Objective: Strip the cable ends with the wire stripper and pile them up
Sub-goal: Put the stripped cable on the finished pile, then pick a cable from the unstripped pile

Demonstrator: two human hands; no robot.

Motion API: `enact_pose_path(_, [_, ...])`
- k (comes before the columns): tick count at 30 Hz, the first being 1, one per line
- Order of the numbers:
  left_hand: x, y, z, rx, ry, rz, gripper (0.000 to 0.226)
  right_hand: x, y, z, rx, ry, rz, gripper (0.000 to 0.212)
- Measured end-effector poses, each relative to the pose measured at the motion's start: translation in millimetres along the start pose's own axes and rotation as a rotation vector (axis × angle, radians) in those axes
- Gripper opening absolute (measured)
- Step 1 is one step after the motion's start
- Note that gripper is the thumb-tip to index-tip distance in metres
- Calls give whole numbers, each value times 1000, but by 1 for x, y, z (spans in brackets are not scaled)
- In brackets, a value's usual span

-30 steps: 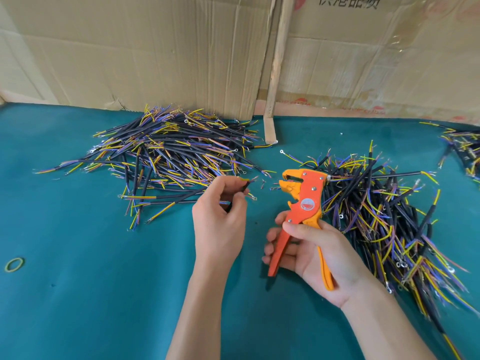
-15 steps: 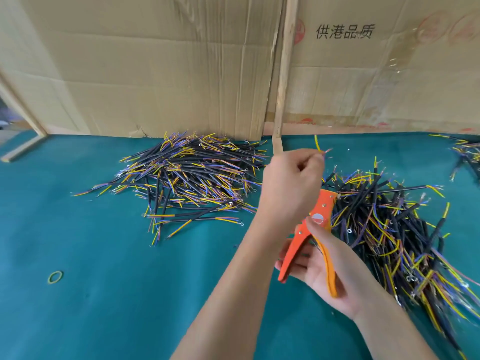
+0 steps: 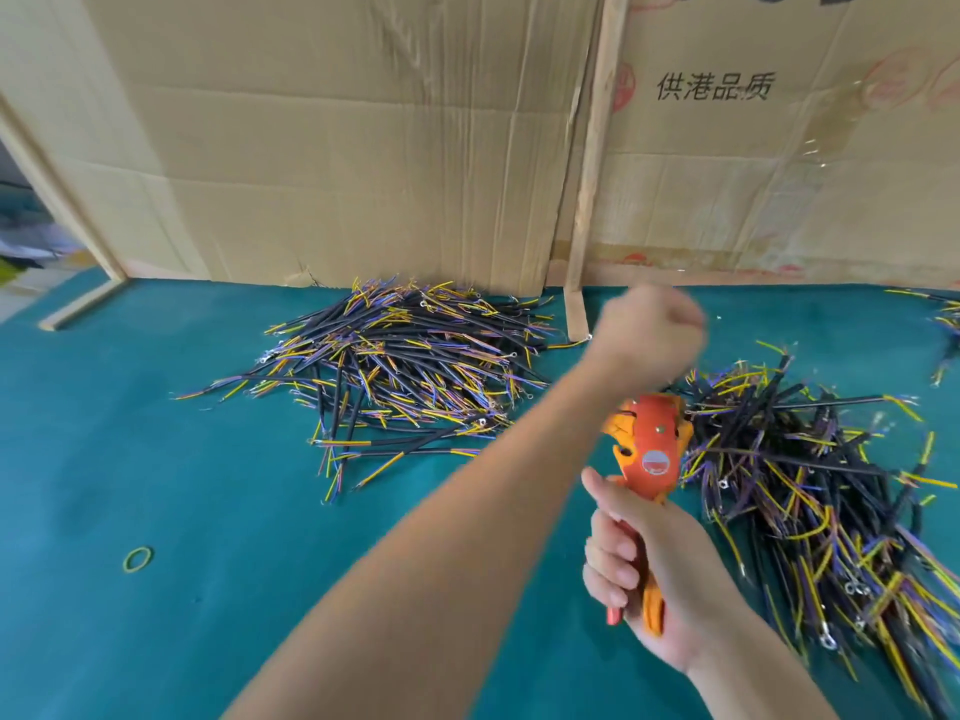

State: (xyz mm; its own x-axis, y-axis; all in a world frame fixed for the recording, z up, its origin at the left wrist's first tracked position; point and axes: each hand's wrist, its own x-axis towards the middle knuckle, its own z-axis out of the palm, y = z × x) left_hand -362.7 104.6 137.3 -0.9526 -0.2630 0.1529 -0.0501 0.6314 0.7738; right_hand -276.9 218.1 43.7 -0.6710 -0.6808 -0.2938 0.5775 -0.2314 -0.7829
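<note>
My right hand [image 3: 649, 579] grips the handles of the orange wire stripper [image 3: 652, 452], whose head points up and away from me. My left hand [image 3: 649, 330] is a blurred fist above and beyond the stripper head, with the forearm crossing the middle of the view. Whether a cable is in that fist is hidden by the blur. One pile of black cables with yellow and purple ends [image 3: 410, 366] lies to the left. A second cable pile [image 3: 810, 475] lies right of the stripper.
The green table [image 3: 156, 459] runs back to a cardboard wall [image 3: 363, 148] with an upright wooden strip [image 3: 587, 200]. A yellow-green rubber band [image 3: 138, 558] lies at the left. More cables [image 3: 948, 314] show at the far right edge.
My left hand has swung from the left pile up and to the right, past the stripper. The yellow cable end seen above it half a second ago no longer shows. My right hand stays on the stripper.
</note>
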Motion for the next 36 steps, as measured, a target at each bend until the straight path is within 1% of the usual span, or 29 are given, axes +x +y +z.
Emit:
enact_pose_path(2, [3, -42, -37, 162, 111, -94, 30, -3, 0, 0, 26, -21, 22, 24])
enact_pose_path(3, [4, -66, -54, 273, 137, -154, 33, -4, -1, 0, 41, -31, 22, 22])
enact_pose_path(5, [0, -113, -85, 497, 124, -272, 32, -4, -4, -1, 44, -25, 19, 23])
enact_pose_path(6, [-4, -133, -96, 595, 117, -306, 31, -4, -5, 0, 35, 5, 14, 23])
enact_pose_path(7, [-8, -148, -106, 678, 123, -311, 29, -2, -6, -3, 25, 29, 3, 27])
enact_pose_path(9, [-11, -167, -115, 795, 170, -262, 28, -1, -8, -7, 24, 52, -52, 35])
enact_pose_path(11, [-7, -171, -118, 828, 191, -218, 27, -1, -10, -9, 52, 20, -67, 27])
enact_pose_path(13, [-1, -168, -121, 823, 136, -239, 27, 0, -11, -11, 72, -44, -39, 20])
enact_pose_path(15, [5, -162, -126, 846, 48, -269, 27, 2, -11, -15, 71, -73, -5, 27])
enact_pose_path(18, [12, -156, -133, 886, -50, -267, 23, 5, -11, -18, 108, -65, 17, 30])
enact_pose_path(21, [13, -151, -137, 904, -32, -202, 10, 7, -11, -22, 147, -49, 27, 33])
enact_pose_path(24, [10, -142, -140, 819, 75, -100, 12, 6, -13, -22, 159, -58, 43, 32])
enact_pose_path(27, [6, -125, -144, 638, 181, 13, 5, 6, -13, -21, 153, -70, 43, 27])
enact_pose_path(30, [5, -101, -145, 433, 268, 113, 4, 5, -14, -21, 153, -51, 46, 23])
enact_pose_path(31, [3, -94, -142, 346, 295, 123, 7, 4, -14, -21, 149, -50, 48, 23])
enact_pose_path(33, [-5, -81, -129, 108, 274, 94, 14, 2, -16, -20, 122, -58, 51, 23])
enact_pose_path(35, [-18, -74, -111, -153, 198, 43, 19, 0, -16, -19, 70, -58, 46, 24])
enact_pose_path(36, [-26, -72, -102, -264, 167, 20, 20, -1, -15, -19, 43, -45, 36, 27])
